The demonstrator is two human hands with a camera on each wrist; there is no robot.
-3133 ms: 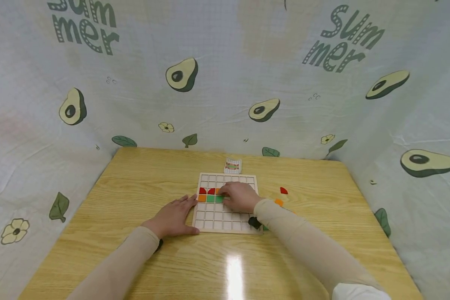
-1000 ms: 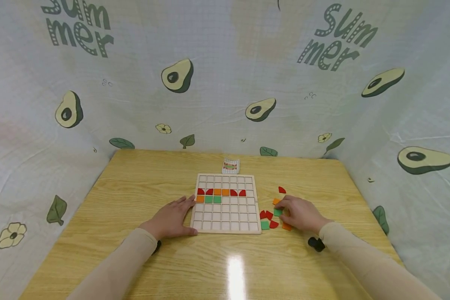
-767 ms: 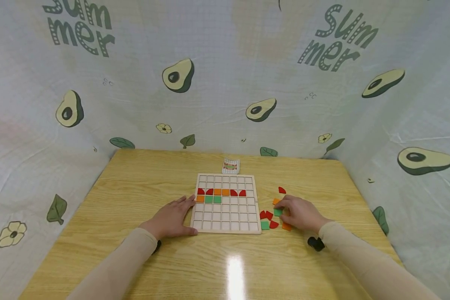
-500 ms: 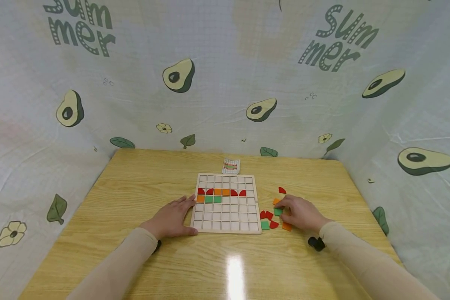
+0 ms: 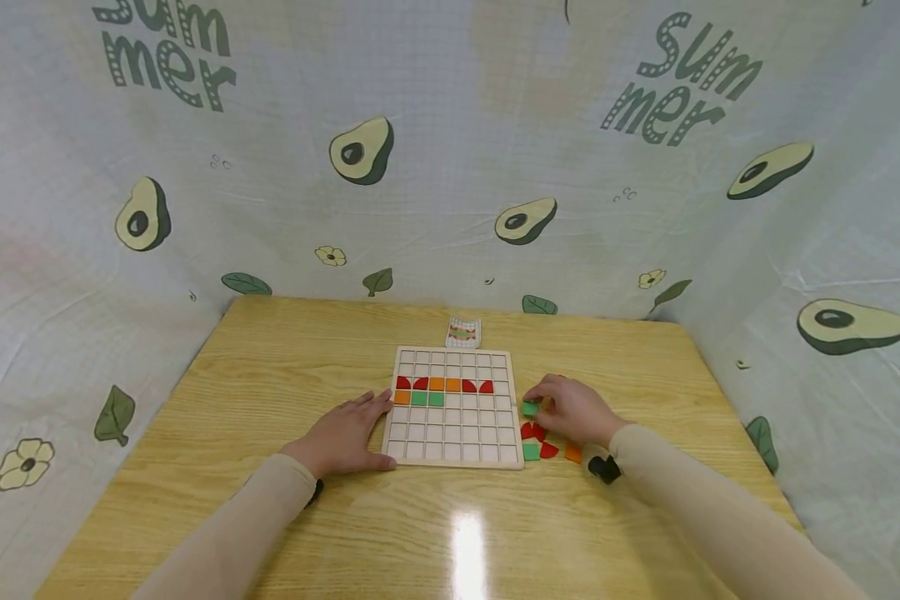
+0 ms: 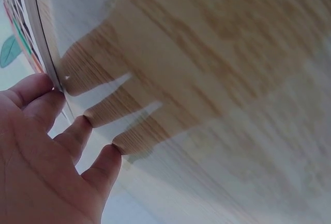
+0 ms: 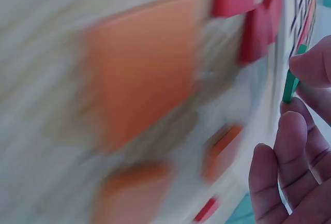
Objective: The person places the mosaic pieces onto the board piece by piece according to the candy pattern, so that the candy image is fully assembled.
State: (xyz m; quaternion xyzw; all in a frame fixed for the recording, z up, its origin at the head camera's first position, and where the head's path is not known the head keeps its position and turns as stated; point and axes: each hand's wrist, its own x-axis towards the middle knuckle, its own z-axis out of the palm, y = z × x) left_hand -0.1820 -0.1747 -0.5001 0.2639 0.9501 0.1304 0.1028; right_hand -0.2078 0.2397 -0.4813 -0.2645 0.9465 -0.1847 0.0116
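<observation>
My right hand (image 5: 577,410) pinches a green square tile (image 5: 530,409) between thumb and fingers, just off the right edge of the wooden grid board (image 5: 450,433). In the right wrist view the green tile (image 7: 292,81) is seen edge-on at the fingertips. On the board, one row holds red quarter-circle tiles (image 5: 403,383) at both ends of two orange squares (image 5: 445,384). Below it, an orange square (image 5: 402,397) and two green squares (image 5: 427,399) fill the left cells. My left hand (image 5: 345,437) lies flat, fingers spread, its fingertips and thumb against the board's left edge.
Right of the board lie loose tiles: red quarter-circles (image 5: 548,450), a green square (image 5: 531,452) and an orange square (image 5: 573,453). A printed pattern card (image 5: 463,333) sits behind the board. A patterned cloth (image 5: 450,167) hangs behind the table.
My right hand left the board for the loose tiles, paused there, then moved left toward the board with a green tile. The left hand stayed at the board's edge.
</observation>
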